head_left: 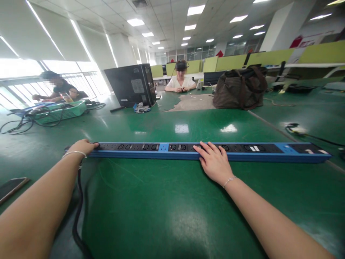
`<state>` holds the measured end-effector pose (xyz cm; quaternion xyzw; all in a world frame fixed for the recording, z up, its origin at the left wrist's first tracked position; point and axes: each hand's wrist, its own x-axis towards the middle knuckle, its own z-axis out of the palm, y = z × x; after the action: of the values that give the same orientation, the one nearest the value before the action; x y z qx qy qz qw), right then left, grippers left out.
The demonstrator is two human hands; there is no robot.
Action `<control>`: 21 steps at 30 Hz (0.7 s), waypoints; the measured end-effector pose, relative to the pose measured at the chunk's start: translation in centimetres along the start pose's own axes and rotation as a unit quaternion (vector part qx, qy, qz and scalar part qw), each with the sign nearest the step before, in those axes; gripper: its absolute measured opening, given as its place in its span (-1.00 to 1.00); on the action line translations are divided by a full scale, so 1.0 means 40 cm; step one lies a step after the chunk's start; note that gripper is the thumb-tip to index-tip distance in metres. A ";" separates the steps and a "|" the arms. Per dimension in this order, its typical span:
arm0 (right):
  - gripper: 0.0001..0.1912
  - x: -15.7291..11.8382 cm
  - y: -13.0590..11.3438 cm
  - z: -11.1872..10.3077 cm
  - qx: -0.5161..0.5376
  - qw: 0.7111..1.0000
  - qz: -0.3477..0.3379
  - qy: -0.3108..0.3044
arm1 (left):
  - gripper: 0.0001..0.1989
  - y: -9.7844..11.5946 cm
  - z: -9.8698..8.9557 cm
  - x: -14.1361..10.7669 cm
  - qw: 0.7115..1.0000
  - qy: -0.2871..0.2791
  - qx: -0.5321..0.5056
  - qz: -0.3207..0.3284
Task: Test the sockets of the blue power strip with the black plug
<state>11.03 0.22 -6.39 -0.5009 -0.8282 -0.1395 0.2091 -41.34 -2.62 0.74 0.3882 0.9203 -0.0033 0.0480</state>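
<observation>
A long blue power strip (185,155) with a row of black sockets lies across the green table in front of me. My left hand (82,146) grips its left end, the thumb reaching over the top; the other fingers are mostly hidden. My right hand (215,162) rests with fingers spread over the strip's upper face, right of its middle, not closed around it. From the left end a thick black cable (78,205) runs down toward the table's near side.
A phone (12,189) lies at the left edge. Farther back are a green basket (63,112) with cables, a black computer case (132,86), gloves (141,108) and a brown bag (238,88). Two people sit across the table. Another black cable (315,136) lies at right.
</observation>
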 end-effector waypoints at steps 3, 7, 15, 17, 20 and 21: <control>-0.55 0.000 0.002 0.000 -0.002 1.000 0.002 -0.004 | -0.59 0.002 0.014 -0.012 0.999 -0.007 -0.044 -0.005; -0.54 0.000 0.003 0.001 -0.003 1.000 0.000 -0.006 | -0.54 0.008 0.025 -0.035 0.999 0.009 -0.050 -0.012; -0.51 -0.002 0.002 0.002 -0.004 1.000 -0.004 0.004 | -0.43 0.013 0.035 -0.051 0.999 0.045 -0.017 -0.013; -0.52 -0.003 0.003 0.003 -0.006 1.000 -0.004 0.004 | -0.43 0.009 0.034 -0.046 0.999 0.044 -0.013 -0.008; -0.53 -0.002 0.003 0.003 -0.005 1.000 -0.006 0.004 | -0.42 0.003 0.029 -0.031 0.999 0.053 -0.003 0.004; -0.53 -0.002 0.003 0.003 -0.005 1.000 -0.007 0.004 | -0.42 0.002 0.027 -0.025 0.998 0.059 -0.002 0.017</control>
<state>11.16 0.27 -6.53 -0.4953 -0.8302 -0.1469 0.2094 -40.50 -3.34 -0.23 0.4033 0.9148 0.0219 -0.0052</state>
